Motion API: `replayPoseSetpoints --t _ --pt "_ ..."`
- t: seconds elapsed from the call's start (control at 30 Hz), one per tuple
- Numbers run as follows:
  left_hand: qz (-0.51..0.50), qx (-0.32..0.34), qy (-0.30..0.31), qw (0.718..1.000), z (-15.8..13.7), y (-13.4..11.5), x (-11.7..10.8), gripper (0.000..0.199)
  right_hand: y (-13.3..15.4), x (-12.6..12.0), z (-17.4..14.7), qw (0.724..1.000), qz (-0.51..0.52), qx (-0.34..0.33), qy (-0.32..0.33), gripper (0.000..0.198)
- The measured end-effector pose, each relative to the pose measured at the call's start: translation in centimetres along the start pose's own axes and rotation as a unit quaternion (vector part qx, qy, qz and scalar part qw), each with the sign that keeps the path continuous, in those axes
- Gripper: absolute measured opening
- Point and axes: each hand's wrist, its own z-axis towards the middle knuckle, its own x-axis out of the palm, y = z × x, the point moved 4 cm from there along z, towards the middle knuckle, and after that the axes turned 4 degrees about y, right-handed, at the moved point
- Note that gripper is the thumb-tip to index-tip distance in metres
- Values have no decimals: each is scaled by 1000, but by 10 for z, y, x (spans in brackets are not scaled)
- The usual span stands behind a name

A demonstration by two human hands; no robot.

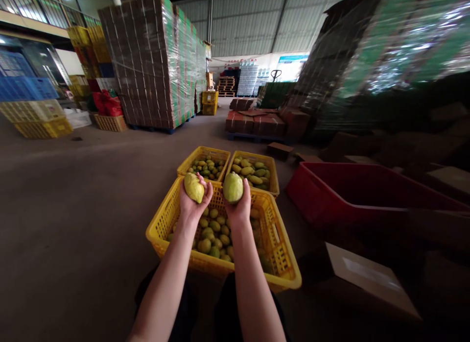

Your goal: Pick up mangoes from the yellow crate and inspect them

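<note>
A lumpy yellow lemon (193, 187) with a pointed tip rests in my left hand (191, 207), its fingers curled round it. My right hand (240, 208) grips a rounder, yellow-green lemon (233, 187). Both hands are raised over the near part of a large yellow plastic crate (282, 256) with slotted walls. Several yellow-green lemons (215, 234) lie in its bottom, partly hidden by my forearms. Behind it stand two smaller yellow crates. The left one (179, 166) holds small greenish fruit; the right one (276, 178) holds larger, longer yellow-green fruit.
To the right are a red tub (312, 195) and a cardboard box (367, 273). Wrapped carton stacks (143, 62) stand on pallets at the back left and right. Flat cartons (257, 124) lie on a blue pallet ahead. Stacked crates (36, 119) stand far left.
</note>
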Motion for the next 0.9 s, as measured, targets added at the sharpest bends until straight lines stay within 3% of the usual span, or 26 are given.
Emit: replayPoseSetpoints --t 0.13,0.3,0.47,0.63,0.8,0.87,0.9 --pt "55 -32 7 998 -2 -2 0 37 3 -1 -4 993 78 66 58 36" --pt "234 -83 39 968 -4 2 3 41 14 -7 -12 981 150 36 118 39" --pt "389 -112 83 911 -7 12 0 33 29 -12 -20 988 52 7 148 48" --pt "399 -147 82 901 -6 17 -8 40 27 -15 -20 986 -3 48 157 45" --pt "379 -145 19 914 1 11 -35 27 24 -31 -8 989 98 52 94 33" --pt "432 -150 8 889 -2 10 -58 18 28 -38 -2 985 147 45 75 33" --pt "477 -171 16 862 -7 12 -73 19 31 -42 0 983 163 43 67 34"
